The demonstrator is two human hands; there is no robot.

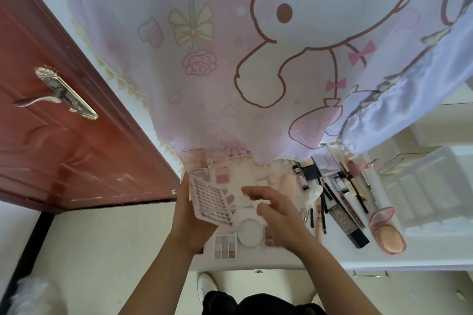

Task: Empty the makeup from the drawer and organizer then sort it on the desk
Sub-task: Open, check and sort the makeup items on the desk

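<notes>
My left hand (190,215) grips a white tray of false lashes (211,202), tilted above the white desk (281,261). My right hand (275,208) hovers just right of the tray, fingers relaxed and holding nothing. Below the hands lie a small eyeshadow palette (225,247) and a round white compact (250,233). To the right lie several pencils and tubes (340,194), a dark foundation bottle (349,226) and an open pink powder compact (386,230). A clear lidded blush case (195,161) stands at the back left.
A pink cartoon curtain (230,59) hangs over the back of the desk. A red door (51,123) with a metal handle (56,96) is to the left. A clear organizer (430,186) sits at the desk's right end. My white shoe (206,286) shows below the desk edge.
</notes>
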